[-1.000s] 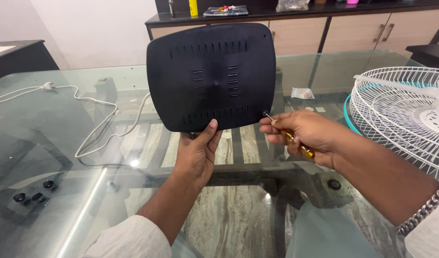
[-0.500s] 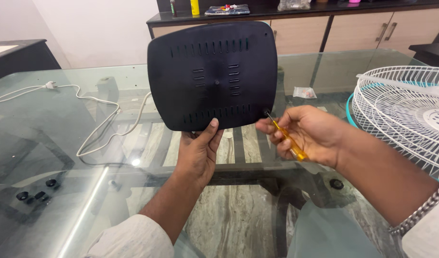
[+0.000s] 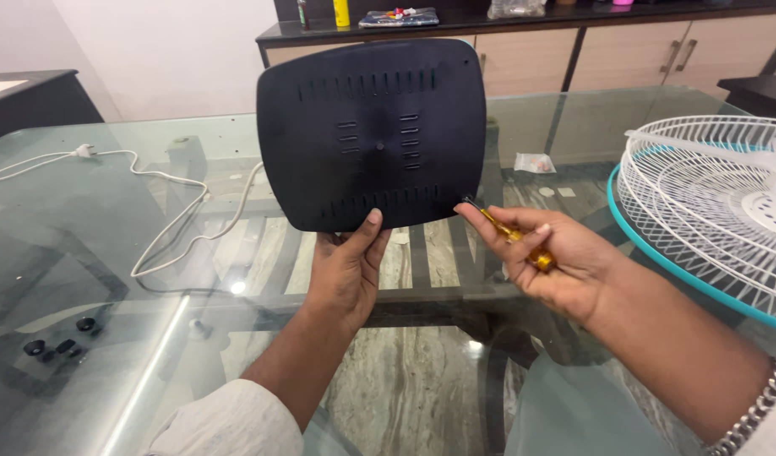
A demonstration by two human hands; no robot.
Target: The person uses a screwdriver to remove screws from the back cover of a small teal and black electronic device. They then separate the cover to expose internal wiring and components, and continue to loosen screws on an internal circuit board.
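Left hand [image 3: 347,268] pinches the black slotted cover [image 3: 373,133] upright above the glass bench [image 3: 84,253]. Right hand [image 3: 547,257], pinching a yellow screwdriver [image 3: 513,236], addresses its lower-right corner; next requires tip-to-screw alignment.

The right hand [image 3: 550,257] has turned its screwdriver [image 3: 510,236] around: a second ago the shaft lay tucked across the palm, amber handle sticking out low, and now the tip is up at the near right corner of the black cover [image 3: 373,135]. The hand has eased a little right. The fan grille [image 3: 717,207] shows more of itself as the view has drifted.
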